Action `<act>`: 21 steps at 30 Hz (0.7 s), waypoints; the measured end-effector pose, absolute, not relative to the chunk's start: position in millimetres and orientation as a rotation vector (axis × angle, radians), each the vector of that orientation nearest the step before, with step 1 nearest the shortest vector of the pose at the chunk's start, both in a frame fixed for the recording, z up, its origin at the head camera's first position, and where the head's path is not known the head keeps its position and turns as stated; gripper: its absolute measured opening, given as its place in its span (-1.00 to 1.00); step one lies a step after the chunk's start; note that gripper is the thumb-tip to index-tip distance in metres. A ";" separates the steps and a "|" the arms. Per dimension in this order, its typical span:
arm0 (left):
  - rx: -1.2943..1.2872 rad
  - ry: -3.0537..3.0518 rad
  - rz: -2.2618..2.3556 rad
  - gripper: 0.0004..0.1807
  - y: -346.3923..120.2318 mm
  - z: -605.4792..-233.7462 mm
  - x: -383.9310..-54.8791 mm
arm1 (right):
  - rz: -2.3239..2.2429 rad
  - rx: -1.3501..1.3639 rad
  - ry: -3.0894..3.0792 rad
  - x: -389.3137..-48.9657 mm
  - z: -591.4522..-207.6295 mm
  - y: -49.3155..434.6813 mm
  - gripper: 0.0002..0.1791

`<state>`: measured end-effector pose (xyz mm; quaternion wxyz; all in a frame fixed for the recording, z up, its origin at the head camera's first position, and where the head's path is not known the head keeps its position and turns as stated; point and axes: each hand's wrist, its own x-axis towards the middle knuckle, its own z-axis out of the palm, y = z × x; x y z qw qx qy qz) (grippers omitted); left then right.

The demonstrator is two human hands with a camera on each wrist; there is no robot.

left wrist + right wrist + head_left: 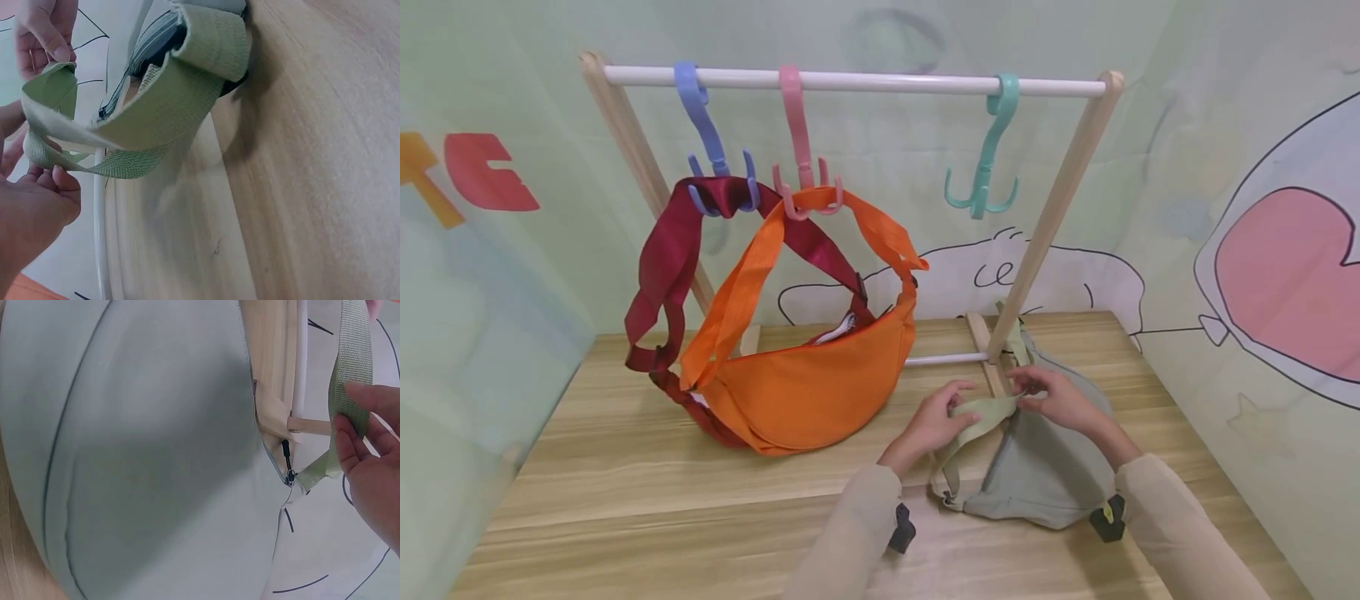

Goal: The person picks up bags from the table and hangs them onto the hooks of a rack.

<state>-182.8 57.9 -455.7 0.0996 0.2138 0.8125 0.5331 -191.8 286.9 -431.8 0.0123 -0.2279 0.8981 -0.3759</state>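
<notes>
A grey-green sling bag (1048,467) rests on the wooden table at the right, below the rack's right leg. Its pale green strap (985,414) is raised in a loop between both hands. My left hand (934,423) pinches the strap's left part; in the left wrist view its thumb and fingers (65,181) close on the webbing. My right hand (1060,402) pinches the strap farther right, and the right wrist view shows thumb and fingertips on the webbing (354,375). The bag's zipper (150,44) faces the left wrist camera.
A wooden rack with a white bar (887,82) stands at the back. An orange bag (812,387) hangs from a pink hook (797,125), and a dark red bag (662,250) from a blue hook (700,117). The green hook (985,158) hangs at the right, bearing nothing.
</notes>
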 end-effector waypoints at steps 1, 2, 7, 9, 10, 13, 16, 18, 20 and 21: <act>0.631 2.401 1.569 -0.50 57.8 -455.1 -182.6 | -1.168 -0.707 2.800 -191.9 -431.5 286.9 -0.59; 0.635 2.406 1.555 -0.48 57.7 -454.6 -182.4 | -1.169 -0.708 2.801 -192.0 -431.2 286.9 -0.59; 0.651 2.356 1.517 -0.34 58.5 -454.5 -180.5 | -1.180 -0.690 2.808 -192.1 -429.2 284.6 -0.61; 0.663 2.329 1.509 -0.28 58.7 -455.1 -179.7 | -1.181 -0.674 2.810 -192.1 -428.3 283.3 -0.62; 0.668 2.321 1.505 -0.26 58.7 -455.3 -179.5 | -1.175 -0.665 2.813 -192.1 -427.9 282.6 -0.62; 0.683 2.304 1.496 -0.20 58.3 -454.9 -178.8 | -1.162 -0.641 2.820 -192.1 -426.9 281.6 -0.62; 0.696 2.303 1.481 -0.19 57.3 -454.0 -178.9 | -1.149 -0.632 2.825 -192.1 -425.5 281.7 -0.62; 0.697 2.302 1.477 -0.19 56.5 -453.3 -179.2 | -1.148 -0.641 2.820 -192.2 -424.9 282.4 -0.62; 0.694 2.309 1.472 -0.20 55.2 -452.7 -179.9 | -1.149 -0.663 2.812 -192.6 -425.0 283.9 -0.62; 0.690 2.310 1.472 -0.21 54.4 -452.4 -180.1 | -1.152 -0.680 2.806 -192.8 -425.1 284.6 -0.63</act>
